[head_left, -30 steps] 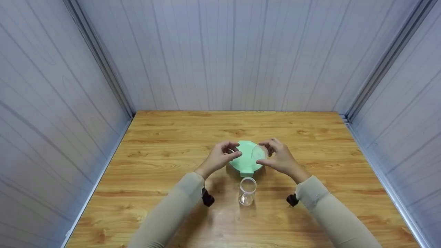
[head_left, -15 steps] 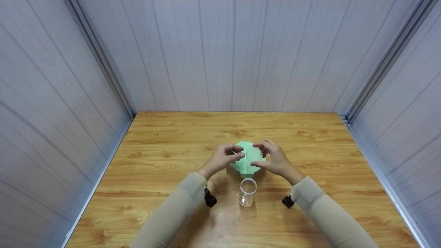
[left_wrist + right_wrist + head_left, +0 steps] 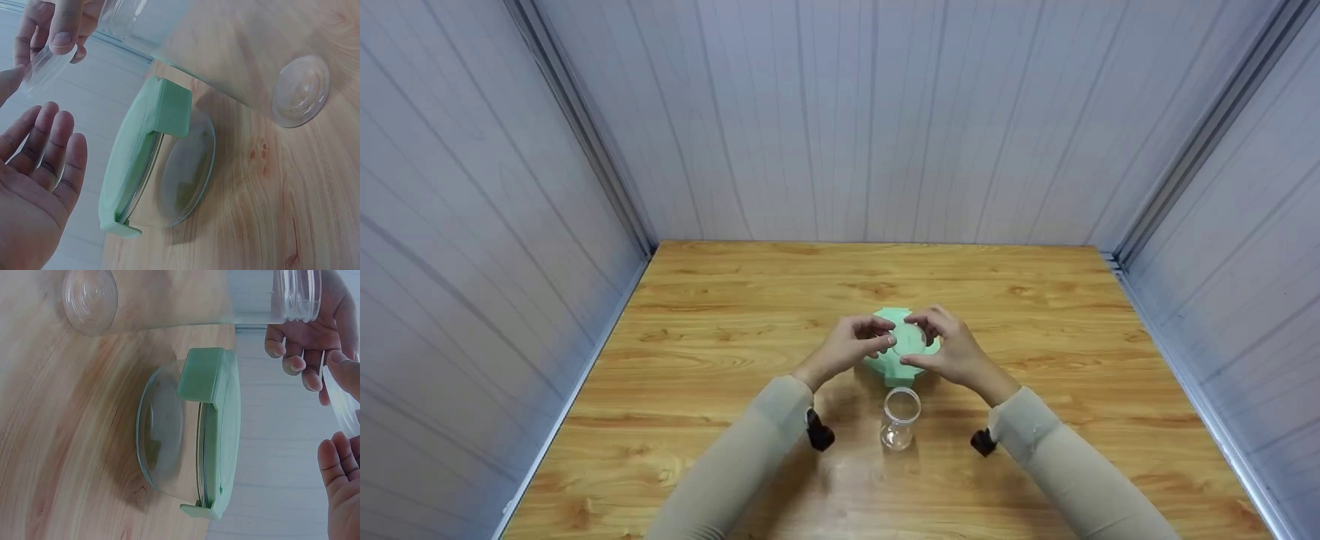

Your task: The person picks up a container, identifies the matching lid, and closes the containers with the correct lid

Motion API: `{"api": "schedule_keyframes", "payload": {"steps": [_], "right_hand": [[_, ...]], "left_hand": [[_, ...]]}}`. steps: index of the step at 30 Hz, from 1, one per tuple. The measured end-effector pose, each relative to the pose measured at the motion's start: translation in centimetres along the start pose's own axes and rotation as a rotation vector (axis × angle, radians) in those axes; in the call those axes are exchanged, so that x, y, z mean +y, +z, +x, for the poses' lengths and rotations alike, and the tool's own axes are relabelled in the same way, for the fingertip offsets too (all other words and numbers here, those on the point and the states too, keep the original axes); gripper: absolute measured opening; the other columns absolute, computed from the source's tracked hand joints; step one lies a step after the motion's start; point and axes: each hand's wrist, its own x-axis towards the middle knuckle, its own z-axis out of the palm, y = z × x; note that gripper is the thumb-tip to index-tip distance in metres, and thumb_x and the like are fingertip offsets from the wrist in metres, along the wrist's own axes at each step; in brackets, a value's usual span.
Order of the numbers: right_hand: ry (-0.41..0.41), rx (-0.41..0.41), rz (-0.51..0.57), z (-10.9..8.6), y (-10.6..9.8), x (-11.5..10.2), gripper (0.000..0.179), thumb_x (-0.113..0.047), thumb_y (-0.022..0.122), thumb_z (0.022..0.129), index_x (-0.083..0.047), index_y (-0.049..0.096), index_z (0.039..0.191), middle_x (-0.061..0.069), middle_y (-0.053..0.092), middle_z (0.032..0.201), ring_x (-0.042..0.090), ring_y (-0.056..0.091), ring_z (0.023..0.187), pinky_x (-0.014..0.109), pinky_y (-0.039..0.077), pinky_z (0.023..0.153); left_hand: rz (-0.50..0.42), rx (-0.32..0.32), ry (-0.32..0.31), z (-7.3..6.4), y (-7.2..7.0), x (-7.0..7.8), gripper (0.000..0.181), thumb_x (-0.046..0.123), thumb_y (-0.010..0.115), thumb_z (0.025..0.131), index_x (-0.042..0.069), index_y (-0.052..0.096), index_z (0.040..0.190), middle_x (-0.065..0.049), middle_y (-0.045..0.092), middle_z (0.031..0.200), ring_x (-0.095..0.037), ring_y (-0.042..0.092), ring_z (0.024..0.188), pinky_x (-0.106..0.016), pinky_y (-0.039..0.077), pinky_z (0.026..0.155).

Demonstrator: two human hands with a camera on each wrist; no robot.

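Observation:
My right hand [image 3: 952,352] grips a thin clear round lid [image 3: 910,340] by its edge, thumb on the near side and fingers on the far side. Facing it, my left hand [image 3: 851,345] has relaxed, slightly bent fingers, its thumb right at the lid's left edge. Both hands are above a round glass food container [image 3: 169,439] whose green lid [image 3: 132,152] is on, with clips at the sides. Closer to me stands an upright clear jar [image 3: 900,420], uncovered, with a threaded neck [image 3: 295,295] in the right wrist view.
The wooden table [image 3: 735,300] carries the container and jar at its middle. White panelled walls [image 3: 840,120] rise at the back and both sides. Black wrist cameras [image 3: 819,433] hang under the sleeves, one to either side of the jar.
My right hand has moved left and slightly down with the clear lid, bringing it to the left fingertips. The left hand has shifted a little right. Container and jar have stayed put.

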Motion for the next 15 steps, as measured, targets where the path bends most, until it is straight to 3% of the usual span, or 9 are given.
{"api": "schedule_keyframes", "payload": {"steps": [7,15], "right_hand": [[-0.004,0.0,0.017,-0.1,0.31,0.22,0.056,-0.008,0.099,0.077,0.004,0.071,0.123,0.017,0.062,0.1,0.025,0.055,0.084,0.021,0.044,0.076],[-0.043,0.007,0.02,-0.12,0.58,0.35,0.054,-0.006,0.098,0.079,0.003,0.071,0.124,0.018,0.064,0.102,0.026,0.056,0.083,0.033,0.05,0.073]], "left_hand": [[-0.045,-0.022,-0.002,0.07,0.04,0.17,0.035,0.004,0.074,0.101,-0.013,0.068,0.131,-0.001,0.078,0.104,-0.007,0.071,0.089,-0.024,0.06,0.077],[-0.091,-0.024,-0.012,0.21,0.12,0.18,0.028,0.0,0.073,0.1,-0.016,0.07,0.123,0.005,0.077,0.093,-0.006,0.072,0.083,-0.025,0.063,0.078]]}}
